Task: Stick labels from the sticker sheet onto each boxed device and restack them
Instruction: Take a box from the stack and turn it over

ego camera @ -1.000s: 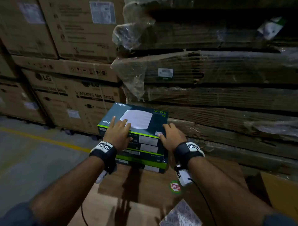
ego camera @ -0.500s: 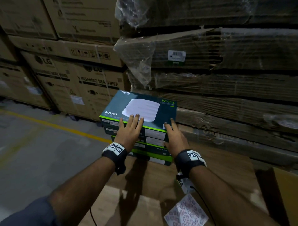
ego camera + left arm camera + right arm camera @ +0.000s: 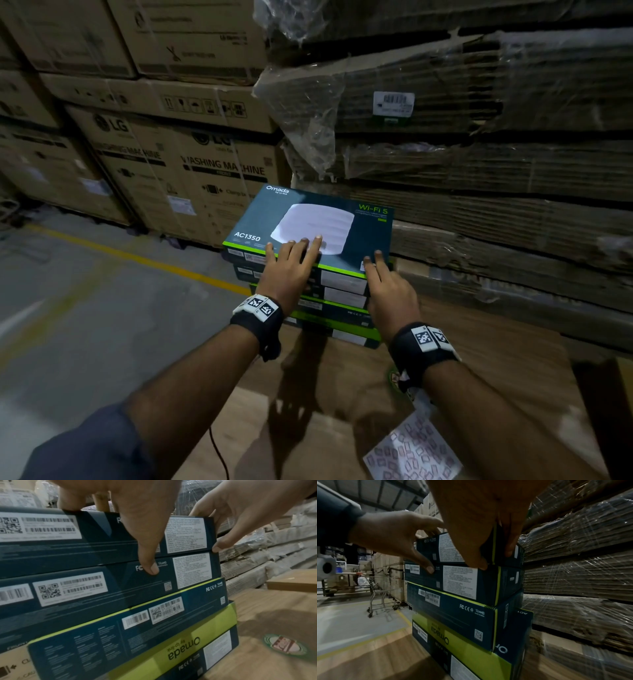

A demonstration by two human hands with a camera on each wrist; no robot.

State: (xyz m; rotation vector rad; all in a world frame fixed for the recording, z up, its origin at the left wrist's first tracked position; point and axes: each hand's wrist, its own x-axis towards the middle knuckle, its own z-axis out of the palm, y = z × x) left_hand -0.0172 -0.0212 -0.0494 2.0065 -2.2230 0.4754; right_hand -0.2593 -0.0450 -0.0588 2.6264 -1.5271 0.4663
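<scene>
A stack of several teal and green boxed devices stands on a cardboard surface. The top box shows a white device picture. My left hand lies at its front edge, straight fingers flat on the lid, thumb reaching down the front onto the second box. My right hand rests on the front right corner, thumb at the seam below the top box. A small white label shows by the right fingers. The sticker sheet lies under my right forearm.
Plastic-wrapped flat cardboard stacks rise right behind the boxes. Big washing-machine cartons stand at the left back. A yellow floor line and a shopping trolley lie left. A round green sticker marks the cardboard.
Both hands have slid back from the middle of the lid toward the top box's front edge. The stack has stayed put.
</scene>
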